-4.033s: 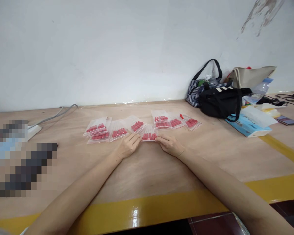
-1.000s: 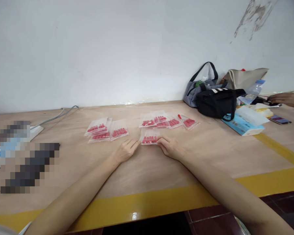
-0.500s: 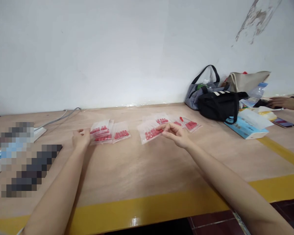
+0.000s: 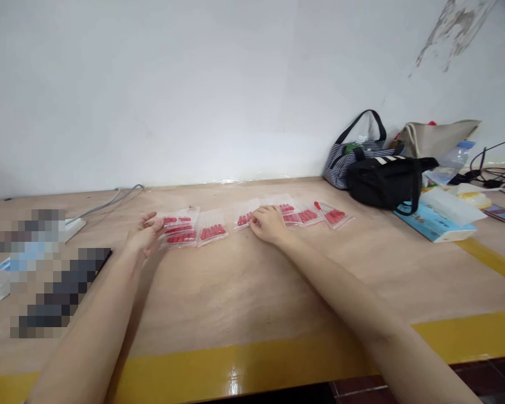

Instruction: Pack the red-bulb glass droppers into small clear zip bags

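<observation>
Small clear zip bags with red elongated pieces inside lie in two groups on the table. My left hand (image 4: 145,233) is at the left edge of a stack of zip bags (image 4: 180,230), its fingers apart and a fingertip touching the edge. Another zip bag (image 4: 212,231) lies against the stack's right side. My right hand (image 4: 270,224) has its fingers curled down and closed on the edge of a zip bag (image 4: 243,219), covering part of it. Behind and beyond this hand lie several more zip bags (image 4: 307,215). A loose red piece (image 4: 317,205) rests near the rightmost bag (image 4: 335,216).
At right stand a striped bag (image 4: 339,165), a black pouch (image 4: 379,182) and a blue tissue pack (image 4: 435,221); a phone (image 4: 503,212) lies farther right. On the left are blurred-out dark items (image 4: 63,292) and a grey cable (image 4: 105,203). Yellow tape (image 4: 235,365) runs along the front edge.
My right hand has moved left and down, from a raised pinch onto a zip bag. My left hand's fingers have come to the stack, where another row of red pieces shows.
</observation>
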`<state>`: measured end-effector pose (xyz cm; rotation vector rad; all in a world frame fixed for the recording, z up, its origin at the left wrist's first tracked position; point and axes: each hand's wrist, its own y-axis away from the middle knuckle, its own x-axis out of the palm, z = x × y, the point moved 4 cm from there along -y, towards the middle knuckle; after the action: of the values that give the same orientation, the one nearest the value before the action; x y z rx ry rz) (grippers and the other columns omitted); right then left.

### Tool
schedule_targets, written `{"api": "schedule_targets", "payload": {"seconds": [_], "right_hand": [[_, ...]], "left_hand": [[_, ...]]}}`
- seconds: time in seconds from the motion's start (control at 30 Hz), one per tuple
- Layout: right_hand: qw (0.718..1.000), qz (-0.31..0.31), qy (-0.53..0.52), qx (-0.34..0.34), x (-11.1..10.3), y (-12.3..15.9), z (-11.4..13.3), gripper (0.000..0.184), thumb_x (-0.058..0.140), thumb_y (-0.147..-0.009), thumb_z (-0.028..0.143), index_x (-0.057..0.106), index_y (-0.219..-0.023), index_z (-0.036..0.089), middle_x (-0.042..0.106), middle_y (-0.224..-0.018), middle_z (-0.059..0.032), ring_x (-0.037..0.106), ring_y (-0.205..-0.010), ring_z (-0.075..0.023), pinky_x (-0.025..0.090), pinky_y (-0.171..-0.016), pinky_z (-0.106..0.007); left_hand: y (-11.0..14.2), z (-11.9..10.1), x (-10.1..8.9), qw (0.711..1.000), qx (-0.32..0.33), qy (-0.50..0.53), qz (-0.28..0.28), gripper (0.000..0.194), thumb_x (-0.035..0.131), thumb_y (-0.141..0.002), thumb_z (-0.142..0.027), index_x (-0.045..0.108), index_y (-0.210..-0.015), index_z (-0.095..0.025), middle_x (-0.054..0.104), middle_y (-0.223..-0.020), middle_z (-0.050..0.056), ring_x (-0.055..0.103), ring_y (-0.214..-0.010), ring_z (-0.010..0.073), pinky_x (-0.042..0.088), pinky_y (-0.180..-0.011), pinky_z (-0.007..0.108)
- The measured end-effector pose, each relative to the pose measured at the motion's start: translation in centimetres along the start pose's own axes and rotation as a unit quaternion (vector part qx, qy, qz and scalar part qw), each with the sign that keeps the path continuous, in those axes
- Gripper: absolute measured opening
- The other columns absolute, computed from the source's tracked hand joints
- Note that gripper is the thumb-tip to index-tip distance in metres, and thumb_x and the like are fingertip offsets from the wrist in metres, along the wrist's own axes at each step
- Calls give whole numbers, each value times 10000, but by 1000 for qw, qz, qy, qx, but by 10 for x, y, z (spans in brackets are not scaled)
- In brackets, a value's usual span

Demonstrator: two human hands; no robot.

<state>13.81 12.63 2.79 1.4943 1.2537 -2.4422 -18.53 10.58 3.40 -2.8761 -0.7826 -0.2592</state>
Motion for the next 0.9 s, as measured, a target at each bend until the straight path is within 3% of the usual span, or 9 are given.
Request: {"api": "schedule_targets", "payload": {"seconds": [0.1,0.2,0.27,0.37,0.47,0.6,0.73,0.83,0.9], "right_hand": [[998,-33,-34,-47,-12,21,15,98,484,-777,198,563,-831,178,606,-893,-75,536,-866,-196,416,-776,-351],[989,-50,-121,-69,-22,41,24,318,464,-800,198,471,-1117,165,535,-1091,-112,564,-847,-147,482,-721,-280],[984,-64,-143,-90,-28,54,23,414,463,-811,202,393,-1218,173,490,-1177,-123,559,-944,-149,495,-761,-271],[981,-89,-109,-137,-36,75,14,360,461,-818,181,448,-1177,205,543,-1140,-99,530,-1048,-165,482,-833,-292],[974,-99,-56,-194,-44,97,2,214,483,-817,181,554,-1016,219,616,-1036,-73,598,-919,-149,501,-756,-260],[976,-24,1,-216,-53,114,-4,156,478,-832,206,590,-939,222,639,-1008,-52,624,-805,-124,490,-658,-217],[985,15,6,-174,-57,116,-3,145,456,-849,218,596,-888,216,655,-947,-29,622,-769,-103,460,-600,-185],[989,10,-2,-147,-55,113,0,140,452,-848,206,593,-845,198,662,-897,-27,619,-751,-106,451,-576,-186],[991,10,-15,-135,-49,111,2,134,454,-844,200,587,-842,190,660,-882,-32,615,-735,-110,459,-582,-196]], "left_hand": [[23,2,22,999,10,19,41,404,679,-617,-59,497,-960,-173,505,-579,-65,564,-584,86,474,-604,200],[59,10,54,994,11,19,108,502,733,-575,-161,511,-1024,-194,494,-594,-66,524,-531,71,442,-530,174],[88,18,80,980,23,-5,195,498,724,-607,-260,503,-1049,-201,479,-604,-62,472,-481,47,377,-459,139],[123,34,109,964,37,-15,262,463,700,-632,-337,500,-1024,-195,454,-618,-54,460,-502,50,361,-466,148],[143,50,128,948,44,-36,314,429,666,-672,-370,497,-1026,-196,436,-627,-55,444,-508,52,377,-498,168],[155,59,136,917,83,-157,356,272,608,-739,-376,576,-907,-165,480,-638,-27,441,-500,65,382,-484,184],[165,49,133,865,196,-278,370,271,597,-747,-399,616,-889,-169,501,-702,4,492,-561,100,434,-506,221],[177,39,135,783,345,-348,383,395,671,-667,-433,608,-973,-191,519,-921,56,545,-731,155,486,-606,279],[183,38,141,732,421,-361,397,359,647,-711,-386,594,-1008,-191,527,-990,73,553,-831,178,494,-694,303]]}}
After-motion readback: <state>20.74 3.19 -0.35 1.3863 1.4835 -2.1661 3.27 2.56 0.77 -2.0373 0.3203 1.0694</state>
